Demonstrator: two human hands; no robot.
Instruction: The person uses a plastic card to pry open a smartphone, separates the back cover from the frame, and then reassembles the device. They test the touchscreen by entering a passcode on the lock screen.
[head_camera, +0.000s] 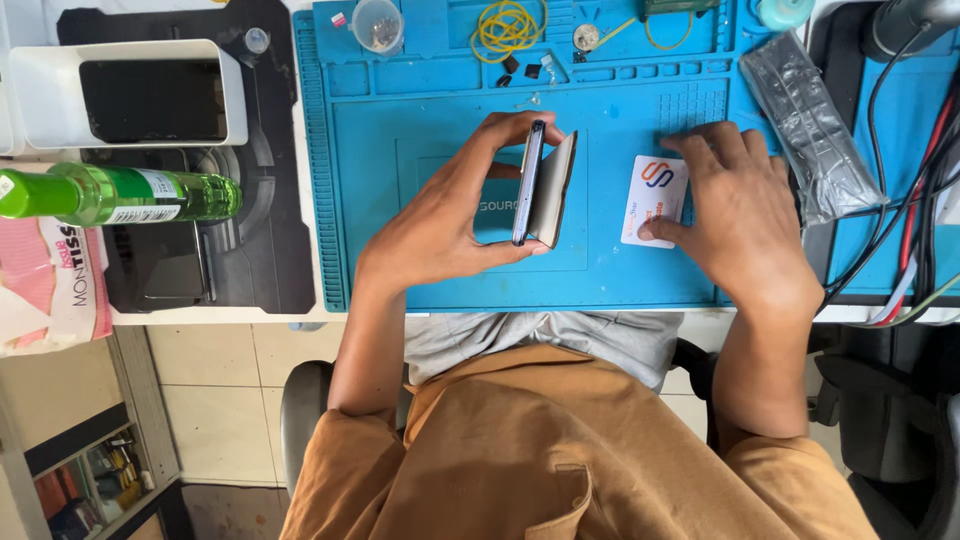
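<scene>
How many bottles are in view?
1: a green bottle lying on its side at the left, beside the black mat. Others may be hidden out of frame.

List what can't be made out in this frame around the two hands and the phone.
- Phone, head view: held edge-on in the left hand, so its screen is hidden; its back panel gapes open, insides unseen.
- White card: partly covered by the right hand.
- Small parts in the clear cup: too small to identify.
- Grey bag: contents hidden by the wrapping.
- Yellow rubber bands: cut by the top edge.
</scene>
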